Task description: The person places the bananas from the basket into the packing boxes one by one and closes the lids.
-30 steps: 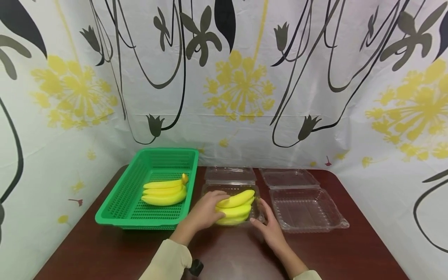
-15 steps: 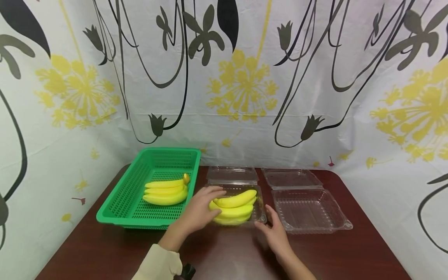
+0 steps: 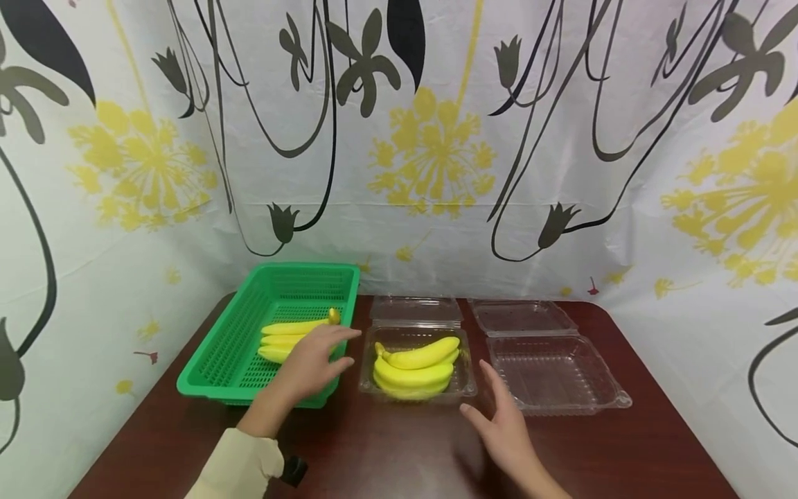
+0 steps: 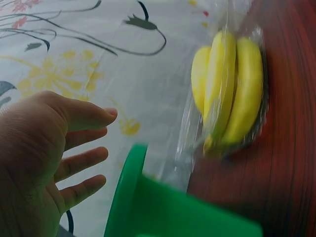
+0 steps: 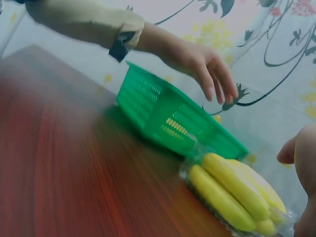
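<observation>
A bunch of yellow bananas [image 3: 414, 374] lies in the open clear plastic box [image 3: 368, 384] at the middle of the table. My left hand [image 3: 312, 364], fingers spread and holding nothing, hovers over the right side of the green basket [image 3: 208, 374]. Beneath and behind it, a second bunch of bananas [image 3: 280, 329] lies in the basket, partly hidden by the hand. In the left wrist view the left hand [image 4: 54, 148] is beside the basket's green rim [image 4: 131, 173]. My right hand [image 3: 501, 419] holds nothing, its fingers parted, just right of the filled box's front corner.
Another open clear box [image 3: 555, 374] stands on the right, its lid [image 3: 524, 317] folded back. The filled box's lid [image 3: 416, 310] also lies back toward the patterned cloth [image 3: 430, 242]. The dark red table [image 3: 399, 450] extends in front.
My left hand has let go of the bananas in the middle box and moved left over the basket. My right hand has drawn slightly right and toward me, away from the box.
</observation>
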The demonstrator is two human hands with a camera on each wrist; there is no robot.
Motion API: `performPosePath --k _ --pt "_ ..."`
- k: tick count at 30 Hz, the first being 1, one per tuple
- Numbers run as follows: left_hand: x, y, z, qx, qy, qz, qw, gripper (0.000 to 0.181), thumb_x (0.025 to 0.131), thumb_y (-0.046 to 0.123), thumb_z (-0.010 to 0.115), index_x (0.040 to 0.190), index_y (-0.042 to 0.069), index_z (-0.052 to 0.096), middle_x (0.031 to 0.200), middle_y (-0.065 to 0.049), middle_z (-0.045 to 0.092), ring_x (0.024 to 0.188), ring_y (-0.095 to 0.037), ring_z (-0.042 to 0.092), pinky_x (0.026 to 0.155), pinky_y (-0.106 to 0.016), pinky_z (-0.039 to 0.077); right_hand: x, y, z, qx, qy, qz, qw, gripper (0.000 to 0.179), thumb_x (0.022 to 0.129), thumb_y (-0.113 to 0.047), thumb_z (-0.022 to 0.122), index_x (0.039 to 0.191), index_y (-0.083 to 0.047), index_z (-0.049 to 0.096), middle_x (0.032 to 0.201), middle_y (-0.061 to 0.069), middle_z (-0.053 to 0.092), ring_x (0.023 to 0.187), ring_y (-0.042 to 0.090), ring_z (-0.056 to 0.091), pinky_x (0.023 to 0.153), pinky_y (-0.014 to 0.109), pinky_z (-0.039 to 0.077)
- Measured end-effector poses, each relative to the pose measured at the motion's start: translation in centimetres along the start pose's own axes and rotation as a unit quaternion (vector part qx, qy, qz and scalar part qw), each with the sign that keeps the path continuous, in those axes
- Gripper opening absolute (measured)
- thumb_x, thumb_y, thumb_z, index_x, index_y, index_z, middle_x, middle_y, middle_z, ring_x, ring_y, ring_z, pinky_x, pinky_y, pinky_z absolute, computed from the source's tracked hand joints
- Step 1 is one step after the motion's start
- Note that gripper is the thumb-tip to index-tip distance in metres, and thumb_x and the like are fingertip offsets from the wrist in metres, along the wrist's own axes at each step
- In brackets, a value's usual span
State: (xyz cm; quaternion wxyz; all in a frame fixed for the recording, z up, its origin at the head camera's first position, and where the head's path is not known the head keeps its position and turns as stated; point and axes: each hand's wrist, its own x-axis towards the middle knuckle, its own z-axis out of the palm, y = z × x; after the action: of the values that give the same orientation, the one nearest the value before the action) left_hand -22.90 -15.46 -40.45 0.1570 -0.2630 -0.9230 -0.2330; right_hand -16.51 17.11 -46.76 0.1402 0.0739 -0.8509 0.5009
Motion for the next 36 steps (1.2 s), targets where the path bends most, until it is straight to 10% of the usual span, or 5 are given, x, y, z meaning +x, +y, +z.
performPosePath --k 17,29,36 --pt "0.0 -6.0 -3.5 0.058 -0.071 0.027 0.9954 0.039 0.083 0.010 0.075 0.121 0.006 0.067 0.119 -0.009 0.065 0.112 -0.034 0.057 0.092 -0.051 0.046 3.2 5.1 -5.4 -0.248 0.090 -0.181 0.9475 0.085 0.072 -0.010 0.081 0.147 -0.007 0.041 0.142 0.024 0.042 0.126 0.049 0.037 0.096 0.066 0.031" --pt "1.3 -8.7 -4.2 0.067 -0.142 -0.026 0.9872 0.046 0.085 0.011 0.073 0.129 0.003 0.062 0.128 -0.015 0.059 0.121 -0.039 0.050 0.098 -0.055 0.041 6.3 7.7 -10.6 -0.313 0.067 -0.208 0.9241 0.086 0.071 -0.016 0.084 0.144 -0.003 0.042 0.138 0.027 0.044 0.122 0.051 0.040 0.091 0.069 0.032" --pt "2.2 -9.9 -4.2 0.063 -0.170 -0.064 0.9813 0.050 0.084 0.010 0.071 0.132 0.005 0.060 0.132 -0.016 0.057 0.124 -0.041 0.047 0.098 -0.057 0.039 7.5 8.7 -13.6 -0.325 0.050 -0.159 0.9310 0.080 0.075 -0.017 0.082 0.142 0.001 0.042 0.138 0.031 0.041 0.120 0.056 0.037 0.085 0.074 0.032"
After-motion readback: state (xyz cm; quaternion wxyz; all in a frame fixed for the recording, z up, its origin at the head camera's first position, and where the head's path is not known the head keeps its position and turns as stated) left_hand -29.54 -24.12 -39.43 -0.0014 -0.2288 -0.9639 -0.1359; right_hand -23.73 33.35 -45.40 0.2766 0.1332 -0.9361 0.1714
